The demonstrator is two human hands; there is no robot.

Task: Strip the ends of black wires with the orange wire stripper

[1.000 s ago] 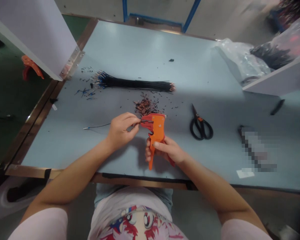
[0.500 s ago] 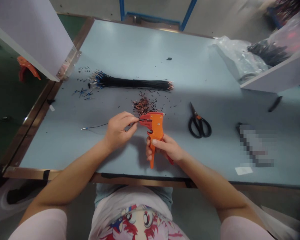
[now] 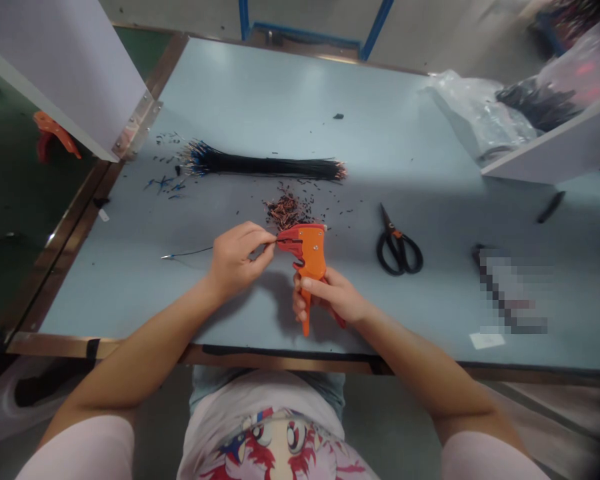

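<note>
My left hand (image 3: pixel 240 260) pinches a thin black wire (image 3: pixel 193 252) near one end, at the mouth of an orange and red wire stripper (image 3: pixel 313 250). The wire's other end, with a blue and silver tip, sticks out to the left over the table. Wrapped round the stripper's handles is my right hand (image 3: pixel 333 295), with the tool's jaws pointing left. Just beyond the jaws lies a pile of copper and black scraps (image 3: pixel 285 210). Farther back rests a long bundle of black wires (image 3: pixel 270 165), blue tips at its left and bare copper at its right.
Black-handled scissors (image 3: pixel 399 250) lie right of the stripper. A blurred-out object (image 3: pixel 513 293) and a white label (image 3: pixel 487 341) are farther right. Plastic bags (image 3: pixel 485 117) sit by the right panel (image 3: pixel 560 143). Another panel (image 3: pixel 75 73) stands at left, near an orange tool (image 3: pixel 55 133).
Almost nothing differs. Both hands, with the wire and the stripper, have shifted very slightly to the left.
</note>
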